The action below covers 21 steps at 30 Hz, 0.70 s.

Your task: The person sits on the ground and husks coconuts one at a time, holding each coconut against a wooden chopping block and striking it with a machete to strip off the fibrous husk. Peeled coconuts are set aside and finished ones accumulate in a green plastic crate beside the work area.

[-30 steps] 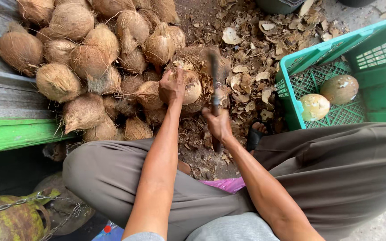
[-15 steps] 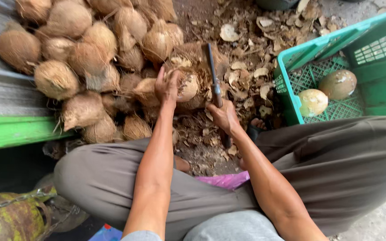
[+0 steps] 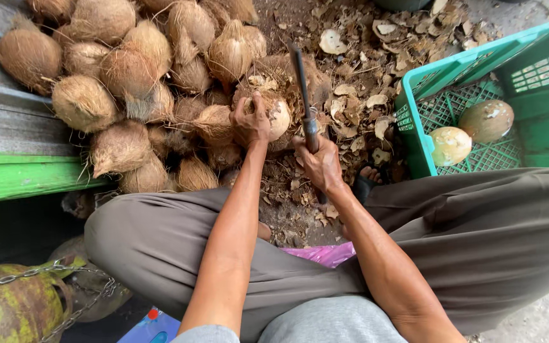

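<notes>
left hand clamped over a partly husked coconut, steadying it on the littered ground in front of the knees, pale shell showing on its right side. right hand clenched round the handle of a long dark blade, tip pointing away, just right of the nut.

by the look of things, well short of finished: only two peeled coconuts, smooth and pale, lying in the green plastic crate to the right, against a big heap of brown fibrous coconuts stacked at upper left and apparently not yet stripped. husk scraps and shell chips strewn between heap and crate, evidence of some stripping done. the nut in hand seemingly midway, fibre clinging to its far side.

few packages or labels: a blue corner with a red dot at the bottom edge, kind impossible to tell; a strip of pink plastic under the legs; a worn yellowish-green gas cylinder with a chain across it at lower left; a green-painted ledge along the left.
</notes>
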Available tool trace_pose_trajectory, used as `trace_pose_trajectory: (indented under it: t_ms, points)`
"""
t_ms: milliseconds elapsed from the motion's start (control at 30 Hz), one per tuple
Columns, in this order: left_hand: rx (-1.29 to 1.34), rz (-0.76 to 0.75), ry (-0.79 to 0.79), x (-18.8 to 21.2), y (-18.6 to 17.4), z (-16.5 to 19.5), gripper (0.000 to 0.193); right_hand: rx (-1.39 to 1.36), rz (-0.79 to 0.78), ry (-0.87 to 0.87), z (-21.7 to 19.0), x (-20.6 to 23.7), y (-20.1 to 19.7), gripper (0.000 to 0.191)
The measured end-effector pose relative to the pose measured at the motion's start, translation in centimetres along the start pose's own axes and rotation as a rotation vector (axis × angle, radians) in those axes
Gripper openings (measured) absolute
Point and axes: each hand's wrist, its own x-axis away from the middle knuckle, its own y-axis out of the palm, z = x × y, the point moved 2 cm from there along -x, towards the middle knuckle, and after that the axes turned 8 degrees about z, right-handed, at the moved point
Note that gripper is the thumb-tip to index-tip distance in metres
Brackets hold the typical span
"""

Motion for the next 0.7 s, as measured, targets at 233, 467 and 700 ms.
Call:
trace_pose_trajectory:
  t_ms: [233,467,700]
  points:
    - [0.392,-0.022,-0.048,1.3,-0.6,-0.3,0.064,0.296,-0.114,0.186,4.4,-2.1,1.7,0.035]
    - [0.265,0.050,0.004,0.4,0.5,-0.9,0.060,0.218,-0.170,0.260,3.4,-2.2,0.4,0.041]
    - [0.333,0.046,0.084,-0.4,1.2,-0.6,0.059,0.072,-0.080,-0.003,1.7,-1.8,0.5,0.043]
